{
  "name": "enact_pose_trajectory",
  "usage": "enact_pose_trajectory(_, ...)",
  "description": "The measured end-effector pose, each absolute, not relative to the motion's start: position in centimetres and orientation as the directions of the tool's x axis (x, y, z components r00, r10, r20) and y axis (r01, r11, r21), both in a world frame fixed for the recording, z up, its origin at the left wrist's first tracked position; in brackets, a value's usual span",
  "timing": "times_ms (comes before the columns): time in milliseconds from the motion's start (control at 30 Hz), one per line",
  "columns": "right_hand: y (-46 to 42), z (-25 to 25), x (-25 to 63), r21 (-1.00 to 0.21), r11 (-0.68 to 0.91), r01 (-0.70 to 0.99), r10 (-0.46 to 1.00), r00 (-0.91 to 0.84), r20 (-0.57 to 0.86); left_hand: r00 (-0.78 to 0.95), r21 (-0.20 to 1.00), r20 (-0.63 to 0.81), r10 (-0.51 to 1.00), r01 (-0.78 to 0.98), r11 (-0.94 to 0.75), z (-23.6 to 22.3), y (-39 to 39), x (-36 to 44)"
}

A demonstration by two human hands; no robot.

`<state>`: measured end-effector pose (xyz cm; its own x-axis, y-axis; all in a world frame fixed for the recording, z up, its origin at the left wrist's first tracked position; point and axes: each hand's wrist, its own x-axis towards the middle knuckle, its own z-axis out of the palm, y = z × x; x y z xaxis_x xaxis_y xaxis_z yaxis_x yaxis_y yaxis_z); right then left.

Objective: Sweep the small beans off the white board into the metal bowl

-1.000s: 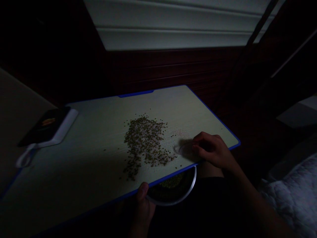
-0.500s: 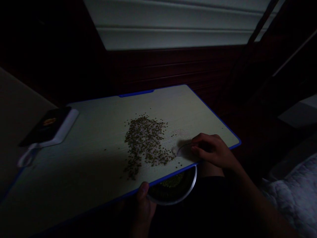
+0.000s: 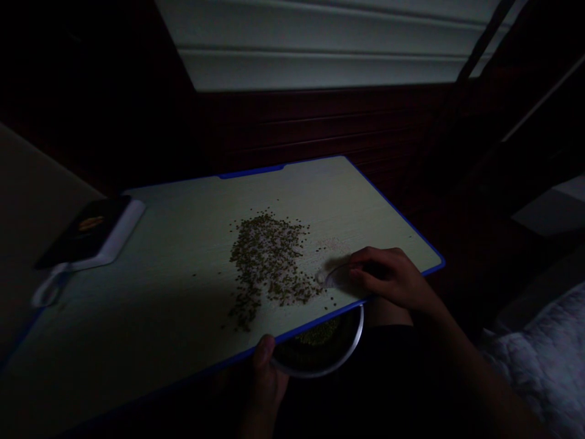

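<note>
A loose pile of small greenish-brown seeds lies on a pale wood-grain board with a blue edge. My right hand rests on the board, right of the pile, pinching a small pale spoon. The spoon's tip sits on a few pale specks near the pile. My left hand grips the board's near edge, thumb on top. Just beside it, a round metal bowl sits partly under the board, with similar seeds inside. The board hides the rest of the bowl.
A dark flat device in a white holder with a white cable loop lies at the board's left end. Quilted bedding lies low on the right. Dark wood panelling stands behind the board.
My right hand and the spoon have slid slightly left, toward the seed pile. My left hand, the bowl and the board have stayed nearly still.
</note>
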<state>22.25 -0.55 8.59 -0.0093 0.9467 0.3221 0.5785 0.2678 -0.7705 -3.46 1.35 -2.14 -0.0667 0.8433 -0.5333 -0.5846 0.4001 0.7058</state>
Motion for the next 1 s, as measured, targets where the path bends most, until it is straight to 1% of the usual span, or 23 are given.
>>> enact_pose_trajectory(67, -0.5, 8.7, 22.2, -0.769, 0.272, 0.579, 0.950, -0.034, 0.311, -0.091, 0.693, -0.575, 0.813, -0.581, 0.426, -2.3, 1.4, -3.5)
enact_pose_trajectory(133, -0.6, 8.7, 22.3, -0.770, 0.274, 0.576, 0.946, -0.017, 0.325, -0.120, 0.684, -0.592, 0.797, -0.597, 0.419, -2.3, 1.3, -3.6)
enact_pose_trajectory(233, -0.6, 8.7, 22.4, -0.773, 0.275, 0.571, 0.937, 0.021, 0.349, -0.124, 0.684, -0.572, 0.811, -0.619, 0.387, -2.0, 1.3, -3.5)
enact_pose_trajectory(300, -0.6, 8.5, 22.5, -0.777, 0.280, 0.564, 0.939, 0.006, 0.343, -0.131, 0.696, -0.552, 0.824, -0.617, 0.368, -1.9, 1.2, -3.5)
enact_pose_trajectory(400, -0.6, 8.4, 22.5, -0.775, 0.289, 0.563, 0.941, -0.019, 0.337, -0.148, 0.730, -0.528, 0.836, -0.583, 0.358, -2.1, 1.1, -3.7)
enact_pose_trajectory(500, -0.6, 8.3, 22.4, -0.770, 0.293, 0.567, 0.935, -0.001, 0.355, -0.143, 0.746, -0.515, 0.845, -0.560, 0.360, -2.6, 1.1, -3.9)
enact_pose_trajectory(667, -0.6, 8.3, 22.3, -0.765, 0.284, 0.578, 0.939, -0.008, 0.343, -0.173, 0.748, -0.514, 0.840, -0.570, 0.340, -2.3, 1.3, -3.7)
enact_pose_trajectory(800, -0.6, 8.1, 22.4, -0.764, 0.266, 0.588, 0.935, 0.033, 0.352, -0.167, 0.726, -0.566, 0.808, -0.566, 0.391, -1.3, 1.3, -3.3)
enact_pose_trajectory(867, -0.6, 8.1, 22.4, -0.763, 0.272, 0.586, 0.938, 0.014, 0.345, -0.153, 0.722, -0.572, 0.806, -0.561, 0.406, -1.1, 1.3, -3.2)
enact_pose_trajectory(1000, -0.7, 8.3, 22.3, -0.763, 0.294, 0.576, 0.943, -0.044, 0.330, -0.135, 0.705, -0.551, 0.823, -0.602, 0.373, -1.1, 1.4, -3.2)
